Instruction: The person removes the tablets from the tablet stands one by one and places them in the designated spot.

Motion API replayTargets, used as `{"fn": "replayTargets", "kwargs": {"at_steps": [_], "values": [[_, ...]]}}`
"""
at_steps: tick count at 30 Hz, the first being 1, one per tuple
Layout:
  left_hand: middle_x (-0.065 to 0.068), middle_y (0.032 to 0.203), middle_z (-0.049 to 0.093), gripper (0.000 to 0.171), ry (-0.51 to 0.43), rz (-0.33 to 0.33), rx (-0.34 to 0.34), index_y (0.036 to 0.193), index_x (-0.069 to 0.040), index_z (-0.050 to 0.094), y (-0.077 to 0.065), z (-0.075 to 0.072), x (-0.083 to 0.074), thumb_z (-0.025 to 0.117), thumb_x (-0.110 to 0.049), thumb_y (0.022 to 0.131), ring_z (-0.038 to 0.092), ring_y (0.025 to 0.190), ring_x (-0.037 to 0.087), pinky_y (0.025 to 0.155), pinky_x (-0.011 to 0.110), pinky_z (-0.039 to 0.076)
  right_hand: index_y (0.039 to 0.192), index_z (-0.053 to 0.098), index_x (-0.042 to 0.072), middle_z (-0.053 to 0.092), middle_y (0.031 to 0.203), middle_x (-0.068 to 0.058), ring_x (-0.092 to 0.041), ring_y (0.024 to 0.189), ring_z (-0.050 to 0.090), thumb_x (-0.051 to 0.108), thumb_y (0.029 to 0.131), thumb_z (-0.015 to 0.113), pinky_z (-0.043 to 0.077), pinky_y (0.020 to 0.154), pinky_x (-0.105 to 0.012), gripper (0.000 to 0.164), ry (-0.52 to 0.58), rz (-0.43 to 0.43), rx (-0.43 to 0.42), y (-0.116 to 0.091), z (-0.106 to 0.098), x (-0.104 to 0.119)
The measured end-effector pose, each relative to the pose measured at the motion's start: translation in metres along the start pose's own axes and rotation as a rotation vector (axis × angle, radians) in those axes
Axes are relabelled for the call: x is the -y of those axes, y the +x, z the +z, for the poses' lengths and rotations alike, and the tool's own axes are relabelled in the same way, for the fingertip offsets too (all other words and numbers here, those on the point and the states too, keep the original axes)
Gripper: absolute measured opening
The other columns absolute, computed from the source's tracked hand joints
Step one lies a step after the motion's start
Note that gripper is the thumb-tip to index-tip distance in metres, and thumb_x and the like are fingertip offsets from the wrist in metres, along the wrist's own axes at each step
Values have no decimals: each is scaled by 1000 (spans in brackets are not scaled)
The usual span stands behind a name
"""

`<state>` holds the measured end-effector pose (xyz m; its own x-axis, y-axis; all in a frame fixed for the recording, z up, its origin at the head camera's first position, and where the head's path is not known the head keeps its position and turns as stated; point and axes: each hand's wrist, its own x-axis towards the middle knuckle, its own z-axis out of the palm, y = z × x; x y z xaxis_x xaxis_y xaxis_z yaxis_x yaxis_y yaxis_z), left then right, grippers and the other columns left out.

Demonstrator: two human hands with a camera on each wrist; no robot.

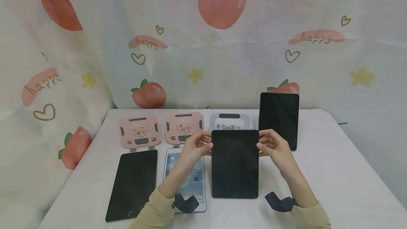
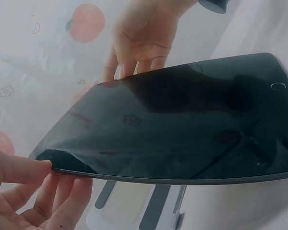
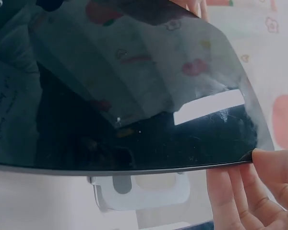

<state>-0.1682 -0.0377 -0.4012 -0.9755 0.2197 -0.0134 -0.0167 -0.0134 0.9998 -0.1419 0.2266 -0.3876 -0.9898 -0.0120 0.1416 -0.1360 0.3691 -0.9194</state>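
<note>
A black tablet (image 1: pixel 235 165) with a round home button at its lower edge is held up between both hands. My left hand (image 1: pixel 198 146) pinches its upper left edge, thumb (image 2: pixel 36 170) at the screen's rim and the other fingers behind. My right hand (image 1: pixel 276 147) grips the upper right edge the same way, its thumb (image 3: pixel 278 165) on the rim. Behind the tablet stands a grey and white folding stand (image 1: pixel 229 116), its lower part hidden in the head view. Under the left forearm lies a white tablet (image 1: pixel 199 172) with a lit screen of icons.
Another black tablet (image 1: pixel 133 183) lies at the left. Two pink stands (image 1: pixel 140 130) rise behind the left-hand tablets. At the back right, a dark tablet (image 1: pixel 279 119) leans upright, its support hidden. A white cloth covers the table (image 1: pixel 334 172), with a fruit-print curtain (image 1: pixel 248 70) behind.
</note>
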Motion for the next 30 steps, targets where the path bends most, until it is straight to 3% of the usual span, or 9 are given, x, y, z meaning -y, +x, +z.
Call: {"fn": "replayTargets", "kwargs": {"at_steps": [14,30], "values": [[2,87,55,29,-42,-67,-5,116,5,56,3,-4,11,60,5,87,59,71,10,73,34,60,120,49,-6,57,78,11,-6,69,62,0,89,61,59,64,-28,34,114,51,55,5,6,-13],[2,81,56,26,-14,-132,-10,111,4,59,12,-3,32,59,6,86,63,67,12,66,31,60,122,47,-8,58,73,10,-10,64,61,-1,88,57,57,63,-27,36,152,226,105,12,9,-27]]}}
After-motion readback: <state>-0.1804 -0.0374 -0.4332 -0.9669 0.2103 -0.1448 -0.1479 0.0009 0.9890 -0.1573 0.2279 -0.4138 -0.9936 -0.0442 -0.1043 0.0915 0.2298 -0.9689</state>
